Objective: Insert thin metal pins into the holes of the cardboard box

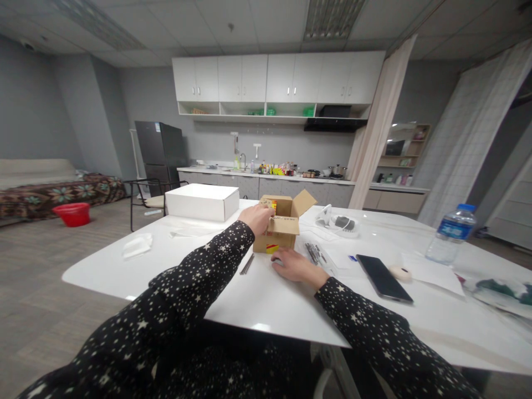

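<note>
Left hand: reaches across to the box's left rim, fingers bent over it; whether they pinch the cardboard, cannot tell.
Right hand: low on the table just before the box, fingers half curled; something small and grey shows at the fingertips, grip on it unclear.
Box: brown cardboard, top open, between the table's near and far edges; right flap tilts outward, front flap folded toward the wearer.
Table: white, glossy, rounded left corner.
Rods: thin, grey, lying just left of the box's near side, toward the table's near edge.
Sticks: a bundle, right of the box.
Phone: dark screen up, farther right, near the paper.
Bottle: upright, blue cap, toward the table's right end.
White carton: by the table's far left corner.
Sleeves: black, white stars.
</note>
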The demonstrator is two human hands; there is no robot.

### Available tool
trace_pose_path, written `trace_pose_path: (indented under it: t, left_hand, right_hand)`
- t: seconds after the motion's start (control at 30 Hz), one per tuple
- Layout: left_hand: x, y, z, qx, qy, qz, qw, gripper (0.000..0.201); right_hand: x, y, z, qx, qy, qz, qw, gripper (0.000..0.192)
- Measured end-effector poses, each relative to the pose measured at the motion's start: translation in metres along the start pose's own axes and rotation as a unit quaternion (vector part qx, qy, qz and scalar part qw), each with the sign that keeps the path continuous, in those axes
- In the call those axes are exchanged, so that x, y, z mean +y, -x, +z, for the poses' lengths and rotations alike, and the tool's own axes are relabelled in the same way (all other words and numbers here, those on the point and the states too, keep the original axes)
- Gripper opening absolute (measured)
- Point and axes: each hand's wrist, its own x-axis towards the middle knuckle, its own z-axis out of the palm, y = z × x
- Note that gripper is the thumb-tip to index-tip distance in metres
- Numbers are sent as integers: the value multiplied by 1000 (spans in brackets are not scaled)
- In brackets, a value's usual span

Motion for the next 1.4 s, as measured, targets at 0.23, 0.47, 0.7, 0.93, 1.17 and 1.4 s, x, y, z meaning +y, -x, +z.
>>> trace_pose_path:
  t: [0.23, 0.47, 0.7, 0.93, 1.17, 1.4]
  left_hand:
    - [0, -3, 2, -3, -5, -1, 1000, 34]
    - [1, -6, -2, -15, -12, -1, 1000, 37]
    - [2, -7, -2, -22, -29, 5, 999, 38]
    - [5, -7, -5, -28, -50, 19, 998, 37]
    - [8, -6, -5, -28, -61, 20, 998, 40]
    - [7, -6, -4, -24, -47, 19, 998, 36]
  right_hand:
    - [2, -1, 2, 4, 0, -9, 1000, 28]
    - [-2, 1, 0, -1, -5, -1, 1000, 27]
    - [-2, 1, 1, -3, -2, -3, 1000, 27]
    - [1, -1, 5, 2, -3, -7, 1000, 28]
    - [1, -1, 5, 6, -6, -6, 1000, 27]
    - [-3, 1, 2, 4, -3, -3, 1000, 27]
